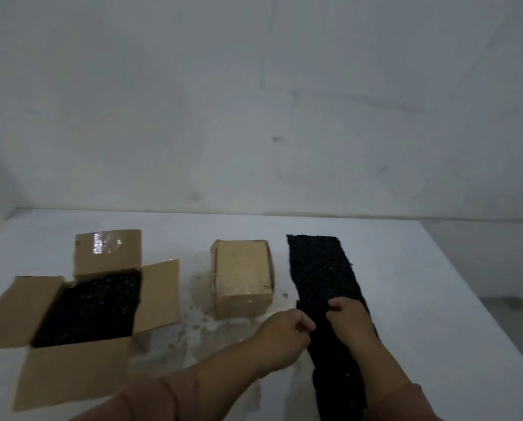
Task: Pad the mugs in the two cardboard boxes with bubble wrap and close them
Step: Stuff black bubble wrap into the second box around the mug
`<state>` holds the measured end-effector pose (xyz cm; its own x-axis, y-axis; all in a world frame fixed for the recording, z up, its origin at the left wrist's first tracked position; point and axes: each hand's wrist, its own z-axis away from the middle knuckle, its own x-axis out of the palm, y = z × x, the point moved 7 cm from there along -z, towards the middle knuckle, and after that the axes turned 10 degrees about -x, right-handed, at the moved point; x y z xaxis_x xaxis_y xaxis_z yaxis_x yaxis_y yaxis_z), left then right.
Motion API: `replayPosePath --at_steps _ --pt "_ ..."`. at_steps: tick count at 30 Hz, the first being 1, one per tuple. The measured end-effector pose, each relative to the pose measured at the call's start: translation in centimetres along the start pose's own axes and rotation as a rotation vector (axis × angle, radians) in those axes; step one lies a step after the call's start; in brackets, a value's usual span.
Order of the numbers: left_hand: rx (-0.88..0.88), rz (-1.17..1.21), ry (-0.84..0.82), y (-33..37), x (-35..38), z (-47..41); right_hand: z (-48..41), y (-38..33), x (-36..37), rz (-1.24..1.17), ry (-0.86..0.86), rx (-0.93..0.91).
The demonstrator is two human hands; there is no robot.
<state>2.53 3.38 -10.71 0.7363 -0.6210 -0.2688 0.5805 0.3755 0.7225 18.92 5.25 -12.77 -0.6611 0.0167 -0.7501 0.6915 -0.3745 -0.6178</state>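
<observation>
a white table set against a bare wall is shown from above, with two cardboard boxes and a long strip of black bubble wrap laid out on it. the strip is seen at the right, flat on the table and running from the far side toward the viewer, just beside the small box, which appears closed with its top flaps down; its contents cannot be seen. the large box stands well apart at the left with all four flaps folded outward, and its opening is filled with dark bubble wrap; no mug is visible beneath it. the left hand is closed in a pinch on the near left edge of the strip, while the right hand is laid on the strip's middle with fingers curled, apparently gripping it, though the blur leaves this uncertain. the wrap may be judged light, soft and limp, so that it would sag and fold if lifted at one point; a hold at two spread points along an edge would be favoured. little force is needed, and the bubbles are easily crushed. the large box is judged padded on top but not yet closed.
</observation>
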Motion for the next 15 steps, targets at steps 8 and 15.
replayPosePath --at_steps 8,15 --pt "-0.399 0.644 0.102 -0.4 4.1 -6.7 0.0 6.0 2.1 0.03 -0.17 -0.035" --pt "-0.235 0.525 0.03 1.9 5.8 -8.2 -0.1 5.5 1.2 -0.103 -0.224 -0.115"
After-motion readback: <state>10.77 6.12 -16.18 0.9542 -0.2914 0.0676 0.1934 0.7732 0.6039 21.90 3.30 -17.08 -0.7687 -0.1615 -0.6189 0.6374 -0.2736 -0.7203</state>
